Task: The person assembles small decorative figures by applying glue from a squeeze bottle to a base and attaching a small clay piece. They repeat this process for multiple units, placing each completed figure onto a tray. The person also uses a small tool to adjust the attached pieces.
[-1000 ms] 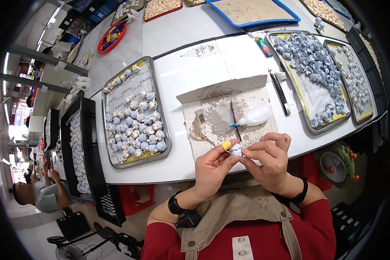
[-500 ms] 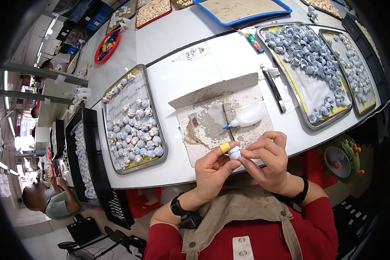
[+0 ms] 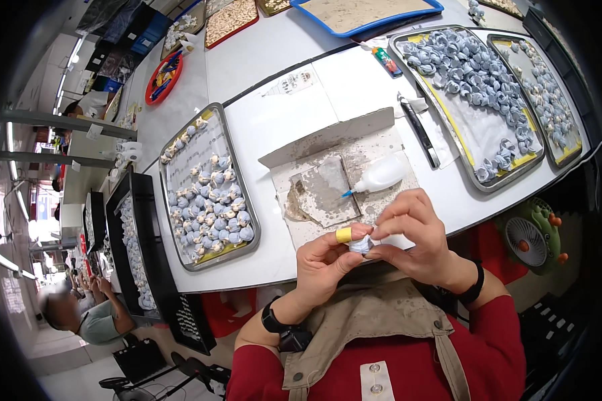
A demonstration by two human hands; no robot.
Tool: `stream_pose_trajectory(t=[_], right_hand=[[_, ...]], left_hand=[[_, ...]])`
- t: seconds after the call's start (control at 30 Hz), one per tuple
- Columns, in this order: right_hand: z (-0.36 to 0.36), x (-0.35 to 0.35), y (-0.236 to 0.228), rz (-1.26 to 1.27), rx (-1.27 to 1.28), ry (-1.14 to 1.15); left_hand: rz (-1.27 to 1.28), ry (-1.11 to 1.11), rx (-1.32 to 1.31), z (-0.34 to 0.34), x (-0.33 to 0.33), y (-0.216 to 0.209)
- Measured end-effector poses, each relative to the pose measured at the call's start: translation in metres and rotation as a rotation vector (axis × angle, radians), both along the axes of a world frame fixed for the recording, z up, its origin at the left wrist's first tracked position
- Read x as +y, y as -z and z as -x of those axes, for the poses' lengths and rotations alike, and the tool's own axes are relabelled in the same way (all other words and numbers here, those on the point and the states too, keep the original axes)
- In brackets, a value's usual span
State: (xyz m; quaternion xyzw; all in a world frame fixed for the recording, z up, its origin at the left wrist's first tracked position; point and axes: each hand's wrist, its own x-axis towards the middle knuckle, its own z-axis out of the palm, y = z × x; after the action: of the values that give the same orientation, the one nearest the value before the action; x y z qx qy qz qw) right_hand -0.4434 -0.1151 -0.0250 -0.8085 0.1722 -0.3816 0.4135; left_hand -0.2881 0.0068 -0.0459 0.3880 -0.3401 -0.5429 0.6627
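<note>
Above the table's front edge, my left hand pinches a small pale-blue rounded piece between thumb and forefinger; yellow tape wraps one finger. My right hand is closed at the piece's right side, thumb and fingertips against it, hiding part of it. Just beyond lies a stained cardboard sheet with its far edge folded up. On it rests a white squeeze bottle with a blue nozzle tip, lying on its side and touched by neither hand.
A metal tray of blue-and-cream pieces stands left; another tray of curled blue-grey pieces lies right, beside a third tray. A black pen-like tool, a colourful tube and a red basket are farther off. Another person sits left.
My right hand's fingers have lifted and arched over the piece, which has turned and moved slightly lower. The whole view has shifted slightly.
</note>
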Motion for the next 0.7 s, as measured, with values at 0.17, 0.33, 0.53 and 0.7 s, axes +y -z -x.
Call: stream_pose_trajectory(t=[0.17,0.33,0.53,0.7], right_hand=[[-0.002,-0.007,0.006,-0.469,-0.052,-0.314],[0.007,-0.010,0.005,-0.541,-0.026,-0.431],[0.010,-0.008,0.014,-0.461,-0.169,-0.384],[0.010,-0.011,0.003,-0.454,-0.117,-0.413]], left_hand=[[0.026,0.074,0.042,0.002,-0.004,-0.009],[0.038,0.079,-0.108,0.009,-0.005,-0.015],[0.064,0.078,-0.389,0.010,-0.010,-0.020],[0.004,0.130,-0.283,0.008,-0.005,-0.023]])
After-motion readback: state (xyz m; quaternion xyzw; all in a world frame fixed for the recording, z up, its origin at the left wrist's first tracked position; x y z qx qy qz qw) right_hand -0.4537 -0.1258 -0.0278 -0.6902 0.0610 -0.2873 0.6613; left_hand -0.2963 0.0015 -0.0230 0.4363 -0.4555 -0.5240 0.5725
